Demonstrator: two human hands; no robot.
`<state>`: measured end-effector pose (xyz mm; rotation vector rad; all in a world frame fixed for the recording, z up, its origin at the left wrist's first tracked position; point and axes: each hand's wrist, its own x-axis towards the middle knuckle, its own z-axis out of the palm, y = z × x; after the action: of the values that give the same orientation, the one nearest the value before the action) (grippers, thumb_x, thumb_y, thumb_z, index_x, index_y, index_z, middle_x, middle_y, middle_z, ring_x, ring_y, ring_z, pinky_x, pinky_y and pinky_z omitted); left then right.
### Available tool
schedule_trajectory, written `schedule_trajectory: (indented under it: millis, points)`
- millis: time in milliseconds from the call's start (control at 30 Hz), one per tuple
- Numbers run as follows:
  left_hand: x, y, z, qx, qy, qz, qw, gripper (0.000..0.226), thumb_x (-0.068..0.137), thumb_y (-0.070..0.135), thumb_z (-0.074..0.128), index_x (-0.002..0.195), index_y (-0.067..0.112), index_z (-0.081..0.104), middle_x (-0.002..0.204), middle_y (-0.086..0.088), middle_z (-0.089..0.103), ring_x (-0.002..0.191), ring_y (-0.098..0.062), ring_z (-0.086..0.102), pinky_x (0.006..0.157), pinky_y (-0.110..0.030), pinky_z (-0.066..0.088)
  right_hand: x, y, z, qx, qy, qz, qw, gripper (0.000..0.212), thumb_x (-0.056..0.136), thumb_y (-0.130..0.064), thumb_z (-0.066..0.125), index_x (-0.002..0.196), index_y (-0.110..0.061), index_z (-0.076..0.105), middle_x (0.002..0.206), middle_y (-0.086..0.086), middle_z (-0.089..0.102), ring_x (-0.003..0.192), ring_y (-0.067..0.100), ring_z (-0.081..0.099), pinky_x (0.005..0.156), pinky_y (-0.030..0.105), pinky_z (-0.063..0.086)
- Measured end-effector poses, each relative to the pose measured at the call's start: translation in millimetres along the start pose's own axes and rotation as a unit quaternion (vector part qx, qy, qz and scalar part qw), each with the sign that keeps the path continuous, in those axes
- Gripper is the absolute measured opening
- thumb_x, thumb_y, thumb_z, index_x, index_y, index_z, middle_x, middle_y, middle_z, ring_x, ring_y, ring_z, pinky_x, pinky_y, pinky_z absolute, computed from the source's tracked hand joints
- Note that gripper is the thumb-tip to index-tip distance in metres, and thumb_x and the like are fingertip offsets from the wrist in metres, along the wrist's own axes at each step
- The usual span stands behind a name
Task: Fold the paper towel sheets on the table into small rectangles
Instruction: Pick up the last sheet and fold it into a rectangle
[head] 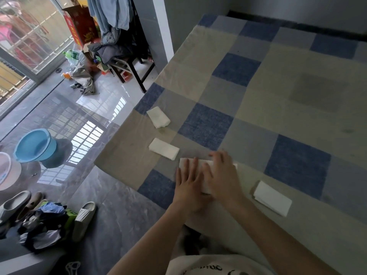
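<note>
A white paper towel sheet (205, 162) lies near the front edge of the checked tablecloth (258, 100), mostly covered by my hands. My left hand (189, 183) presses flat on its left part with straight fingers. My right hand (222, 175) lies flat over its right part, slightly blurred. Three folded white rectangles lie around: one (158, 117) far left, one (164, 149) just left of my hands, one (272, 198) to the right.
The table's left edge drops to a glossy tiled floor. There stand a blue basin (34, 145), a pink basin (8, 171), slippers (84, 219) and a clothes pile (45, 225). A dark stool (129, 70) with clothes stands by the far corner.
</note>
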<state>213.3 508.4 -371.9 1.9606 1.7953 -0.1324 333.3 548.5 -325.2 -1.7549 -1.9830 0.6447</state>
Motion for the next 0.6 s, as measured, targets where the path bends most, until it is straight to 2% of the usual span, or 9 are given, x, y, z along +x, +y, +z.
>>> schedule_trajectory:
  millis: [67, 133, 200, 267, 333, 467, 600]
  points:
    - [-4.1, 0.3, -2.8, -0.001, 0.006, 0.007, 1.000, 0.087, 0.088, 0.067, 0.027, 0.135, 0.040, -0.041, 0.151, 0.007, -0.037, 0.139, -0.020, -0.038, 0.118, -0.051, -0.009, -11.0, -15.7, 21.6, 0.009, -0.031, -0.028, 0.999, 0.041, 0.095, -0.039, 0.033, 0.130, -0.019, 0.042, 0.136, 0.003, 0.042, 0.120, 0.018, 0.044, 0.100, 0.035, 0.040]
    - [-6.7, 1.4, -6.5, -0.014, 0.020, 0.015, 1.000, 0.083, 0.084, 0.066, 0.020, 0.129, 0.043, -0.046, 0.152, 0.011, -0.034, 0.140, -0.016, -0.035, 0.119, -0.048, -0.008, -16.3, -9.7, 43.0, -0.029, -0.058, -0.034, 0.997, 0.051, 0.096, -0.044, 0.023, 0.141, -0.021, 0.032, 0.150, 0.002, 0.030, 0.135, 0.015, 0.031, 0.112, 0.035, 0.029]
    - [-5.3, 2.1, -6.2, -0.019, 0.026, 0.009, 0.999, 0.090, 0.088, 0.064, 0.033, 0.134, 0.042, -0.043, 0.154, 0.009, -0.033, 0.140, -0.015, -0.036, 0.119, -0.046, -0.011, -17.0, 6.6, 56.1, -0.074, -0.086, -0.041, 0.993, 0.058, 0.097, -0.044, 0.019, 0.149, -0.018, 0.022, 0.157, 0.002, 0.020, 0.144, 0.013, 0.017, 0.118, 0.036, 0.017]
    - [-1.8, 2.9, -3.7, -0.005, 0.022, -0.004, 1.000, 0.096, 0.089, 0.061, 0.042, 0.141, 0.037, -0.036, 0.154, 0.008, -0.036, 0.139, -0.018, -0.037, 0.117, -0.046, -0.014, -15.7, 21.5, 59.3, -0.098, -0.099, -0.060, 0.988, 0.062, 0.097, -0.044, 0.017, 0.152, -0.015, 0.016, 0.159, 0.003, 0.016, 0.147, 0.013, 0.009, 0.120, 0.033, 0.008]
    - [1.2, 4.9, -3.1, 0.004, 0.014, -0.007, 1.000, 0.093, 0.090, 0.060, 0.040, 0.145, 0.034, -0.031, 0.153, 0.008, -0.037, 0.138, -0.020, -0.038, 0.117, -0.048, -0.015, -13.5, 30.7, 57.1, -0.101, -0.109, -0.069, 0.986, 0.062, 0.097, -0.043, 0.019, 0.153, -0.015, 0.013, 0.160, 0.003, 0.014, 0.147, 0.012, 0.007, 0.119, 0.032, 0.004]
    - [1.0, 5.5, -2.7, 0.007, 0.001, -0.005, 1.000, 0.091, 0.089, 0.057, 0.043, 0.146, 0.039, -0.026, 0.154, 0.006, -0.036, 0.136, -0.020, -0.041, 0.116, -0.050, -0.016, -12.7, 37.5, 52.8, -0.119, -0.101, -0.059, 0.986, 0.063, 0.097, -0.042, 0.017, 0.153, -0.014, 0.011, 0.161, 0.002, 0.010, 0.147, 0.011, 0.005, 0.118, 0.033, 0.006]
    - [3.0, -0.7, 0.5, 0.001, 0.002, 0.001, 1.000, 0.101, 0.080, 0.062, 0.052, 0.148, 0.039, -0.019, 0.156, 0.004, -0.033, 0.139, -0.023, -0.037, 0.116, -0.050, -0.016, -14.1, 49.9, 47.8, -0.134, -0.107, -0.053, 0.984, 0.061, 0.097, -0.041, 0.015, 0.153, -0.016, 0.010, 0.161, 0.000, 0.008, 0.147, 0.010, 0.003, 0.118, 0.034, 0.005]
